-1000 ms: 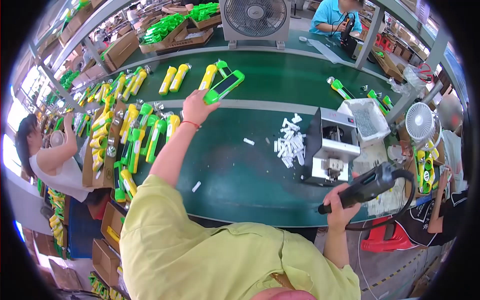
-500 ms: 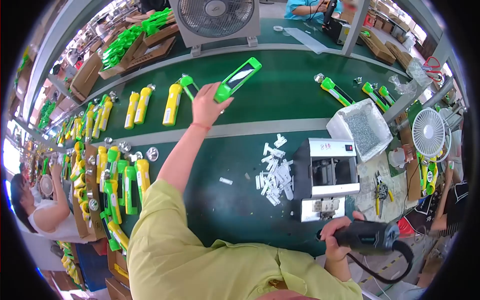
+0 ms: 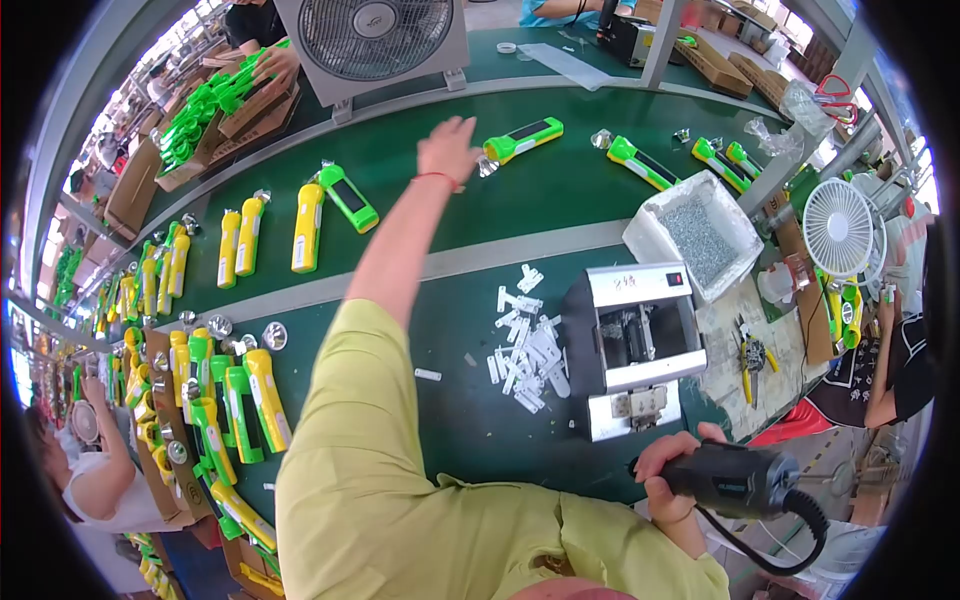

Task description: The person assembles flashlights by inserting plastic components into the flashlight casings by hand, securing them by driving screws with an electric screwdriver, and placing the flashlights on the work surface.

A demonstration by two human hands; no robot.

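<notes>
My left hand (image 3: 448, 155) is stretched out over the green belt, fingers apart and holding nothing. Just right of it lies a green flashlight (image 3: 524, 139) with a dark panel, its silvery head toward the hand. Another green flashlight (image 3: 348, 198) rests on the belt to the left, beside a yellow one (image 3: 308, 228). At the lower right my right hand (image 3: 672, 472) grips a black power screwdriver (image 3: 735, 478) with a coiled cable. Near it stands a black and silver machine (image 3: 635, 330), with a pile of white plastic pieces (image 3: 528, 350) on its left.
A white foam box (image 3: 697, 236) of small screws sits behind the machine, with pliers (image 3: 752, 362) nearby. Flashlights (image 3: 240, 400) crowd the left side. A large fan (image 3: 375, 40) stands beyond the belt, a small white fan (image 3: 838, 228) at right. Co-workers are at left, right and back.
My left hand has let go of the green flashlight, which now lies on the belt. The camera view has shifted. My right hand still holds the screwdriver.
</notes>
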